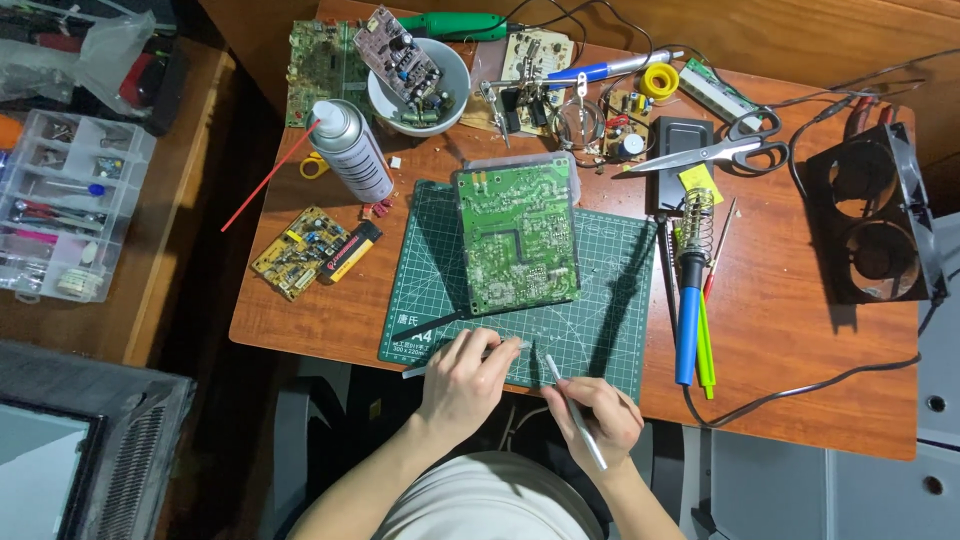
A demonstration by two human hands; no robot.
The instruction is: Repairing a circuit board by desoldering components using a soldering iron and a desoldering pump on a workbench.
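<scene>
Green cutting mat (600, 300) on wooden table (790, 330), green circuit board (517, 238) lying solder-side up on its upper middle. Left hand (462, 380) at mat's near edge, fingers curled, pinching thin silvery tool (470, 357). Right hand (596, 417) just beside it, gripping slim metal tweezers (575, 410) pen-style, tip touching mat. Blue soldering iron (688, 310) right of mat.

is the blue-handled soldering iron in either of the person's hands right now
No, the blue-handled soldering iron lies on the wooden table, right of the green cutting mat, while the right hand holds a thin silver tool.
</scene>
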